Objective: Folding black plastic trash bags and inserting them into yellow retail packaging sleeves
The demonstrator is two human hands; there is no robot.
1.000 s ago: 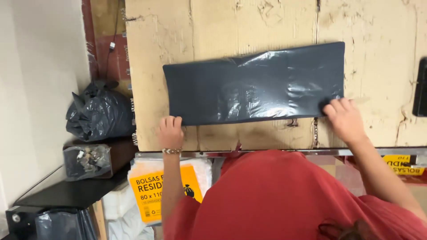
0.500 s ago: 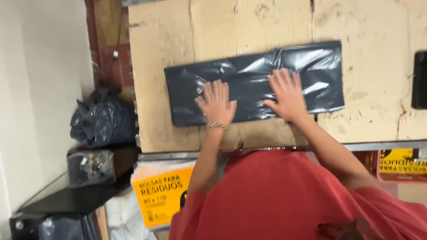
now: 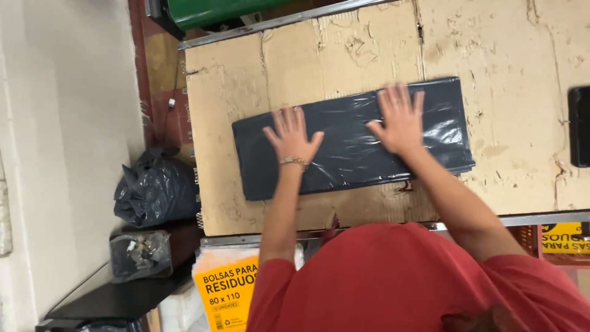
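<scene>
A flat, folded stack of dark grey plastic bags lies on a worn cardboard-covered table. My left hand presses flat on the stack's left half, fingers spread, a bracelet at the wrist. On the right half my right hand lies flat too, fingers apart. Neither hand grips anything. My red shirt fills the lower part of the view.
A filled black rubbish bag sits on the floor left of the table, with a small bin below it. Yellow-labelled packs lie under the table edge. A black object rests at the right edge; something green at the top.
Both hands have gone from the stack's near corners onto its top and now press flat there. The view has shifted, so the stack sits lower in the frame.
</scene>
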